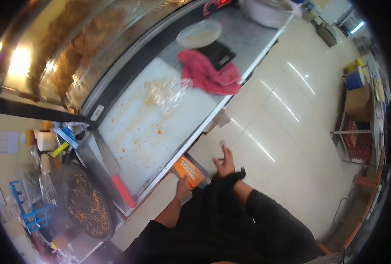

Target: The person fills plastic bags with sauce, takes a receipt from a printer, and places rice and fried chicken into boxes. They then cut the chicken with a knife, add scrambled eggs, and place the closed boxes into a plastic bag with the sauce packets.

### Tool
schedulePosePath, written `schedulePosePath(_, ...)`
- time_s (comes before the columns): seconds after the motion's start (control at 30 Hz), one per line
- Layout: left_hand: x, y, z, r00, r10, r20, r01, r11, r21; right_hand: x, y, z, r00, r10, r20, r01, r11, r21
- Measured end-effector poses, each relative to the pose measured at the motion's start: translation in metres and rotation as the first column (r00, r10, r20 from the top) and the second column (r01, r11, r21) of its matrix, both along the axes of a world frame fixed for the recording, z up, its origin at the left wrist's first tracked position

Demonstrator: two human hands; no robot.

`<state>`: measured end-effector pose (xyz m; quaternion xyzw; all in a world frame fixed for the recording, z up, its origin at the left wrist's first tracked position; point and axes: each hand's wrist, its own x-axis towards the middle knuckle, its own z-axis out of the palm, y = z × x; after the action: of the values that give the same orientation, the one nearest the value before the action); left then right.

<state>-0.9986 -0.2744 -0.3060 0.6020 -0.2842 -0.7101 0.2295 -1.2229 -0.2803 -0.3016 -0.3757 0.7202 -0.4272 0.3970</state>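
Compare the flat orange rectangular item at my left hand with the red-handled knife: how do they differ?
Shape: the flat orange rectangular item is broad, while the red-handled knife is slim.
Colour: the orange item carries pale marks; the knife pairs its red handle with a greyish blade.
Place: the orange item is at your left hand; the knife lies by one end of the white board, untouched.
Both show bright, warm colour.

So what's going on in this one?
A person's left hand is at an orange pack, seemingly holding it. The right hand is beside it, with nothing clearly visible in its grasp. On the white board lie a clear bag and crumbs; a red-handled knife lies at one end, a pink cloth at the other.
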Motion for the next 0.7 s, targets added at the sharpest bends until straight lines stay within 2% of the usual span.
schedulePosePath(0.03, -0.025, 0.001, 0.008, 0.993, -0.115, 0.003, 0.115, 0.993, -0.011, -0.005, 0.020, 0.020, 0.999, 0.040, -0.027, -0.041, 0.999, -0.026)
schedulePosePath(0.07, -0.052, -0.001, 0.027, 0.979, -0.165, -0.117, 0.166, 0.986, 0.001, -0.011, 0.033, 0.048, 0.995, 0.074, 0.065, -0.074, 0.997, 0.001)
schedulePosePath(0.13, -0.110, -0.004, 0.079, 0.905, -0.247, -0.346, 0.271, 0.962, 0.022, -0.028, 0.046, 0.082, 0.995, 0.067, -0.067, -0.069, 0.997, -0.022)
schedulePosePath(0.23, -0.184, -0.028, 0.135, 0.794, -0.515, -0.323, 0.471, 0.857, -0.211, -0.080, 0.036, 0.165, 0.959, -0.130, -0.251, 0.099, 0.986, -0.132)
schedulePosePath(0.33, -0.247, -0.053, 0.161, 0.657, -0.613, -0.439, 0.525, 0.790, -0.316, -0.150, 0.031, 0.184, 0.860, -0.284, -0.424, 0.179, 0.946, -0.270)
schedulePosePath(0.37, -0.266, -0.064, 0.175, 0.644, -0.722, -0.253, 0.610, 0.684, -0.400, -0.171, 0.030, 0.187, 0.924, -0.327, -0.200, 0.249, 0.909, -0.335)
schedulePosePath(0.43, -0.303, -0.074, 0.221, 0.558, -0.818, 0.137, 0.761, 0.439, -0.478, -0.192, 0.030, 0.242, 0.905, -0.300, -0.303, 0.178, 0.911, -0.372)
schedulePosePath(0.5, -0.330, -0.070, 0.226, 0.555, -0.817, -0.154, 0.670, 0.549, -0.499, -0.204, 0.027, 0.281, 0.862, -0.279, -0.423, 0.142, 0.934, -0.327)
schedulePosePath(0.53, -0.342, -0.072, 0.229, 0.535, -0.791, -0.295, 0.623, 0.606, -0.494, -0.217, 0.022, 0.279, 0.866, -0.303, -0.398, 0.170, 0.927, -0.334)
schedulePosePath(0.57, -0.348, -0.085, 0.232, 0.507, -0.856, -0.104, 0.715, 0.485, -0.503, -0.231, 0.010, 0.270, 0.870, -0.323, -0.372, 0.194, 0.919, -0.344)
schedulePosePath(0.6, -0.357, -0.096, 0.242, 0.518, -0.851, -0.089, 0.685, 0.475, -0.552, -0.244, -0.004, 0.268, 0.875, -0.337, -0.347, 0.210, 0.911, -0.355)
schedulePosePath(0.63, -0.362, -0.104, 0.254, 0.536, -0.841, -0.076, 0.652, 0.470, -0.595, -0.252, -0.016, 0.284, 0.922, -0.306, -0.235, 0.213, 0.911, -0.352)
schedulePosePath(0.7, -0.368, -0.135, 0.255, 0.572, -0.816, -0.079, 0.589, 0.476, -0.653, -0.276, -0.053, 0.286, 0.851, -0.265, -0.453, 0.038, 0.892, -0.451)
